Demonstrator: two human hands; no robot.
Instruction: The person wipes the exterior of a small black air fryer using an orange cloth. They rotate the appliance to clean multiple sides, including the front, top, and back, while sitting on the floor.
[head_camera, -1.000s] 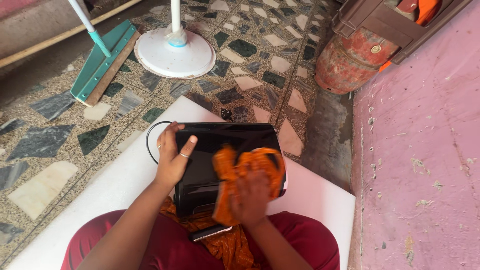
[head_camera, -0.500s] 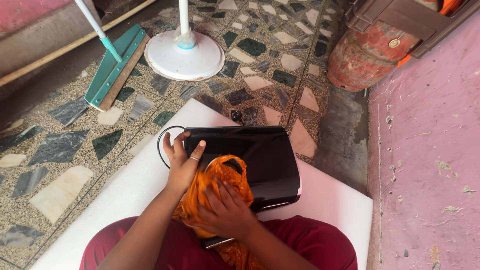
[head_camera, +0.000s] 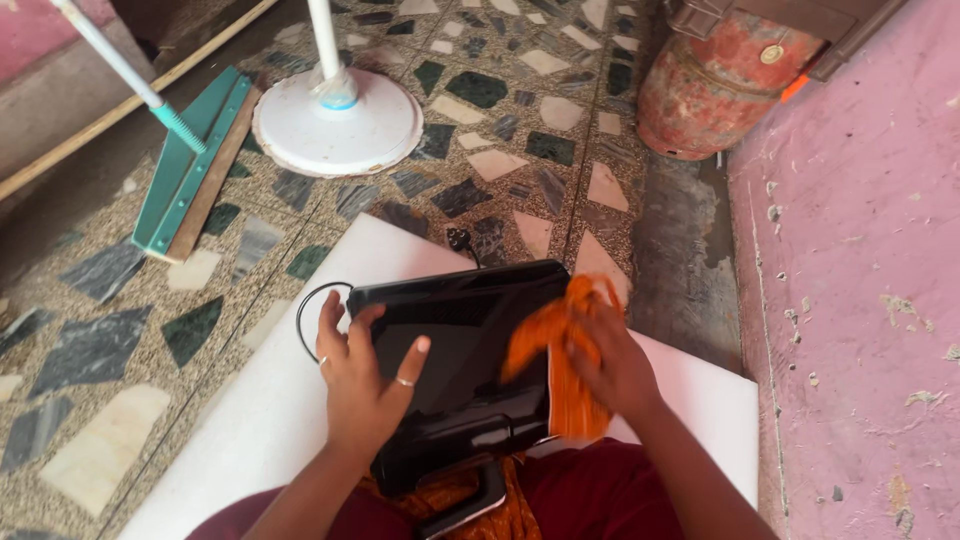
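Observation:
A glossy black appliance (head_camera: 460, 340) with a handle lies on a white foam sheet (head_camera: 300, 400) in front of my lap. My left hand (head_camera: 362, 385) rests flat on its left side, fingers spread, a ring on one finger. My right hand (head_camera: 605, 355) grips a bunched orange cloth (head_camera: 545, 345) pressed against the appliance's right edge. A black cord (head_camera: 305, 310) loops out from the appliance's left side.
A white round fan base (head_camera: 335, 125) stands on the mosaic floor ahead. A green floor wiper (head_camera: 190, 165) lies to its left. A red gas cylinder (head_camera: 715, 90) sits at the upper right beside a pink wall (head_camera: 860, 280).
My right hand has swept the orange cloth from the appliance's near left part over to its right edge. My left hand stayed on the left side, sliding slightly nearer.

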